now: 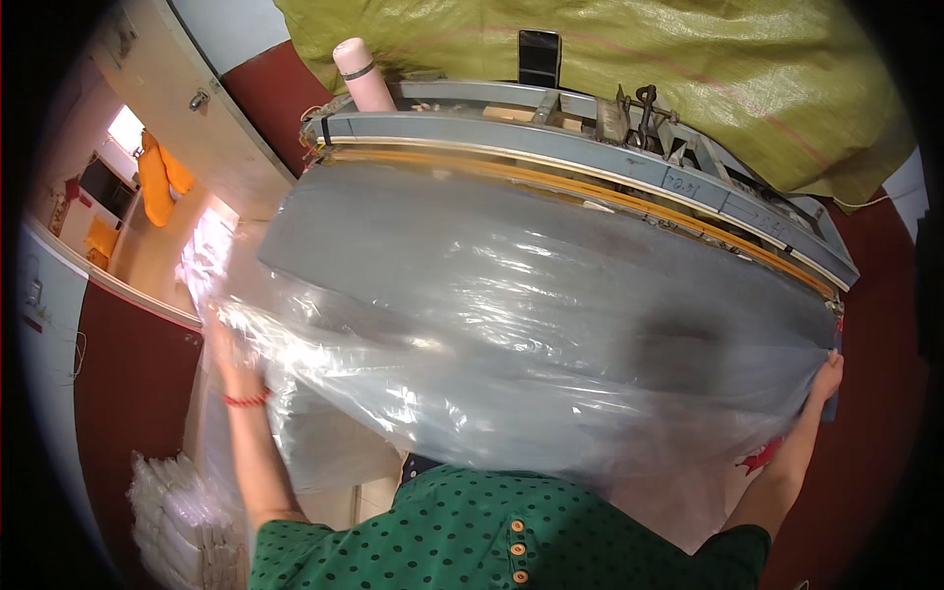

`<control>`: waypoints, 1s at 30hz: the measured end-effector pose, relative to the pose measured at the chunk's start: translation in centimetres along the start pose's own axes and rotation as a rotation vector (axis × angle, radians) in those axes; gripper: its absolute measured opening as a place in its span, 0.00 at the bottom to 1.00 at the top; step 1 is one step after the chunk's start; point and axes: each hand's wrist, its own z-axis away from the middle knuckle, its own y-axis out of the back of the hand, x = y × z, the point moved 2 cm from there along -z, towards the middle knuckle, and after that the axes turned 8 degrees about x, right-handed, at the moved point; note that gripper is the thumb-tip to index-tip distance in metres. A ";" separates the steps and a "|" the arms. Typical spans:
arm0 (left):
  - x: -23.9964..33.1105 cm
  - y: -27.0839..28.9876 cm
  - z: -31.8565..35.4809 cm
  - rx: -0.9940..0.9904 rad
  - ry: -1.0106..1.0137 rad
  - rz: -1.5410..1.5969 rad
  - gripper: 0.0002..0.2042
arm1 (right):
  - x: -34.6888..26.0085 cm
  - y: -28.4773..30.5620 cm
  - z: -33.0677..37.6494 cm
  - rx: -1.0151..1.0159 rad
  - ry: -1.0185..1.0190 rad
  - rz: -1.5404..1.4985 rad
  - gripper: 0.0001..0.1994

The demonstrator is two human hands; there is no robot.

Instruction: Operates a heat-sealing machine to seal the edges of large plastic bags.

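A wide clear plastic sheet (511,324) spreads over a grey work surface and hangs over its near edge, creased and shiny. At the left, my left hand (225,329) is closed on the bunched edge of the sheet; its fingers are blurred and partly covered by film. My right hand (832,376) pinches the sheet's right edge beside the corner of the surface. Both arms are spread wide, and the film stretches between them.
Along the far side runs a grey metal bar (590,157) with yellow strips. A pink flask (363,77), a phone (539,59) and a metal clamp (644,116) stand behind it. Stacked plastic packs (187,516) lie low at the left, near an open door (187,88).
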 end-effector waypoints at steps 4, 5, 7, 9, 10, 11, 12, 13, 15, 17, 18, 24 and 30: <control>11.5 -1.3 -9.1 0.040 -0.863 -1.004 0.17 | -1.2 -1.3 0.1 -0.027 0.060 0.038 0.18; 12.3 -3.1 -10.4 0.135 -0.932 -1.280 0.15 | -1.2 -1.3 0.0 -0.025 0.060 0.037 0.18; 14.4 -7.7 -10.7 0.197 -1.033 -1.637 0.13 | -1.2 -1.4 0.1 -0.056 0.084 0.051 0.17; 14.7 -12.1 -9.3 0.108 -1.157 -1.721 0.11 | -0.6 -1.5 0.0 -0.038 0.071 0.061 0.17; 13.9 -13.8 -8.8 0.048 -1.239 -1.719 0.10 | -0.2 -1.4 -0.2 -0.014 0.056 0.083 0.17; 12.4 -15.3 -7.0 -0.135 -1.387 -1.570 0.10 | -0.2 -1.4 -0.1 -0.013 0.054 0.083 0.17; 9.5 -16.6 -4.9 -0.325 -1.515 -1.396 0.11 | 0.0 -1.0 0.0 -0.025 0.032 0.069 0.17; 6.2 -17.5 -2.1 -0.512 -1.437 -1.220 0.12 | -0.2 -0.6 0.2 -0.043 0.008 0.048 0.17; 0.0 -16.9 1.8 -0.959 -1.220 -1.153 0.20 | 0.1 -0.2 0.1 -0.049 0.018 0.039 0.17; -4.8 -13.4 -0.1 -1.029 -0.853 -1.321 0.26 | 0.0 -0.3 0.0 -0.062 0.037 0.014 0.18; -7.0 -9.5 -4.1 -0.934 -0.564 -1.396 0.28 | -0.7 -0.9 0.3 -0.030 0.056 0.003 0.18; -9.9 -6.7 -9.2 -0.839 -0.826 -1.525 0.27 | -1.4 -0.4 0.4 -0.061 0.058 0.007 0.19; -10.8 -14.3 -0.9 -1.156 -0.895 -1.328 0.27 | 0.8 -1.2 -0.3 -0.029 0.031 -0.079 0.19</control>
